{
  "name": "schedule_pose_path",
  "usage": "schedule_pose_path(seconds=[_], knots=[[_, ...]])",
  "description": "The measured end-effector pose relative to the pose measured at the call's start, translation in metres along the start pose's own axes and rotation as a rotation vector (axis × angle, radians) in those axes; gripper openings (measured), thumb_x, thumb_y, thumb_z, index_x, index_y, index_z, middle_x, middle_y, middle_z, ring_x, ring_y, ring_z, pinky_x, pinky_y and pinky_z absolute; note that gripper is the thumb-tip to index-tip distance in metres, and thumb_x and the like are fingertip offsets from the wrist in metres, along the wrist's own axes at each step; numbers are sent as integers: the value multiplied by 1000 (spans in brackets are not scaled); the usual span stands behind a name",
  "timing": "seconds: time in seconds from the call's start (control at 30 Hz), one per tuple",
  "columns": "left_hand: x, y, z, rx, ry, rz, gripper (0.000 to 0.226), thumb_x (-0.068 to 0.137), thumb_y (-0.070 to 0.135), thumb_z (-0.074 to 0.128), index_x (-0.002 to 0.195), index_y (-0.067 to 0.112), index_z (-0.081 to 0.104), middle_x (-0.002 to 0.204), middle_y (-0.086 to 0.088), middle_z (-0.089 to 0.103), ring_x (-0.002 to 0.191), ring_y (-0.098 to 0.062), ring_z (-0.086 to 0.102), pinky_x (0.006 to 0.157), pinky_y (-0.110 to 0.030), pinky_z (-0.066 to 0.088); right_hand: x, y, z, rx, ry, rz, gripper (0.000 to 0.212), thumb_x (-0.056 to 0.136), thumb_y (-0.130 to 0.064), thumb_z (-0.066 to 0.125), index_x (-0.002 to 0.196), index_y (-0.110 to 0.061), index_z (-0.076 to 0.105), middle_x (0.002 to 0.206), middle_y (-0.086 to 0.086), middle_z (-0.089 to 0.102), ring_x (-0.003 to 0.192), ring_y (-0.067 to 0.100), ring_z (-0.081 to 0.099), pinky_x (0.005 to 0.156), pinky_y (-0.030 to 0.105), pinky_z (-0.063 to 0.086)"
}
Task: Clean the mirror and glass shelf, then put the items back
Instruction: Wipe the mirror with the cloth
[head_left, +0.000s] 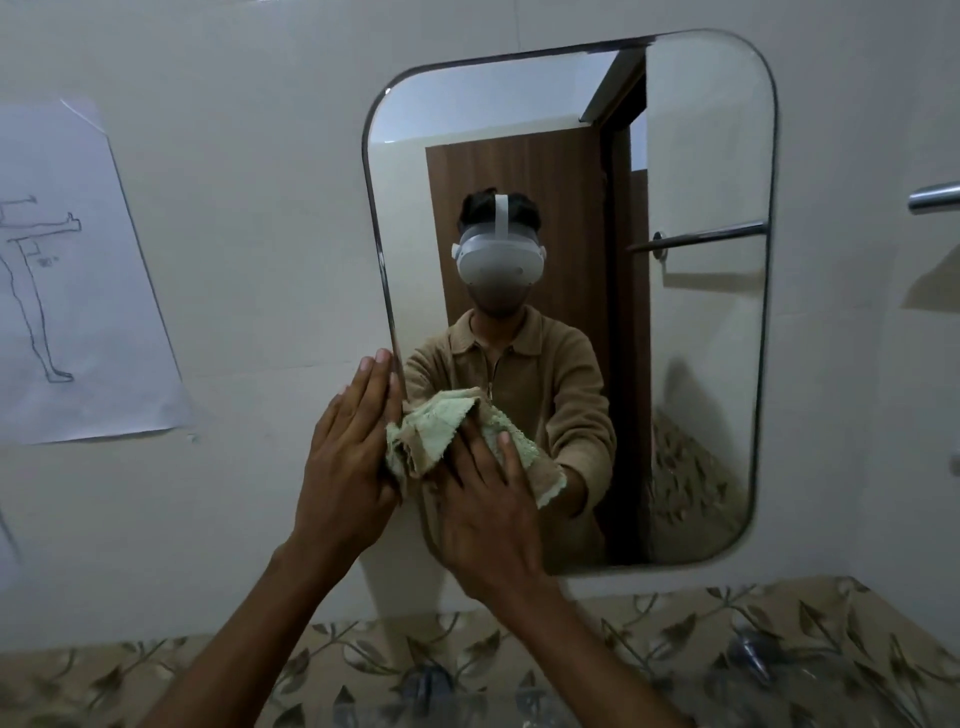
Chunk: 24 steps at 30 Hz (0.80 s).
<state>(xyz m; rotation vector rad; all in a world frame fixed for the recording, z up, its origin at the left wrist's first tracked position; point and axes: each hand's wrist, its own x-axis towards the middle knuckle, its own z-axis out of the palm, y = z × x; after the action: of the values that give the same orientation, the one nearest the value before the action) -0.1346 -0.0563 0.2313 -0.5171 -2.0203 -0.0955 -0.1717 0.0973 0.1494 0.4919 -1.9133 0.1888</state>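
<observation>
A rounded wall mirror (691, 322) hangs in front of me. My right hand (488, 499) presses a crumpled green and tan cloth (441, 431) flat against the mirror's lower left part, fingers straight and spread. My left hand (348, 447) lies flat with straight fingers on the wall at the mirror's left edge, its fingertips touching the frame and the cloth's left side. The glass shelf (779, 670) runs below the mirror, transparent, with the leaf-patterned tiles showing through it. The mirror reflects a person in a tan shirt with a white headset.
A white sheet of paper with a line drawing (78, 280) is stuck on the wall at the left. A metal towel bar (935, 197) juts out at the right edge. Leaf-patterned tiles (519, 660) line the wall under the mirror.
</observation>
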Motion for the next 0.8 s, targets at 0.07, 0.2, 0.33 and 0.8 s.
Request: schedule_pose_path(seconds=[0.07, 0.2, 0.33, 0.8], knots=[[-12, 3, 4, 1, -16, -12, 79, 78, 5, 37, 155, 6, 22, 166, -8, 11, 153, -26, 11, 119, -51, 26, -23, 31, -6, -21, -40, -70, 61, 99, -34, 42, 158, -25, 28, 166, 1, 25, 158, 18, 8, 127, 48, 1], [-27, 6, 13, -30, -33, -31, 82, 73, -1, 38, 154, 6, 25, 166, -9, 12, 153, -28, 10, 119, -53, 24, -76, 109, -21, -41, 28, 200, 53, 93, -26, 48, 145, -15, 49, 155, 12, 41, 148, 31, 34, 126, 52, 8], [-24, 5, 11, -58, -48, -30, 79, 74, 1, 35, 153, 6, 27, 165, -10, 13, 153, -27, 10, 119, -54, 24, -71, 144, -34, 38, 320, 730, 55, 102, -30, 36, 155, -15, 32, 159, 23, 31, 149, 38, 26, 125, 49, 11], [-28, 15, 8, -49, -63, -83, 93, 63, 2, 45, 154, 4, 25, 165, -12, 10, 154, -27, 5, 121, -50, 21, -83, -19, 25, 231, -23, 81, 48, 103, -23, 35, 151, -25, 40, 160, 4, 34, 154, 20, 23, 126, 42, 11]])
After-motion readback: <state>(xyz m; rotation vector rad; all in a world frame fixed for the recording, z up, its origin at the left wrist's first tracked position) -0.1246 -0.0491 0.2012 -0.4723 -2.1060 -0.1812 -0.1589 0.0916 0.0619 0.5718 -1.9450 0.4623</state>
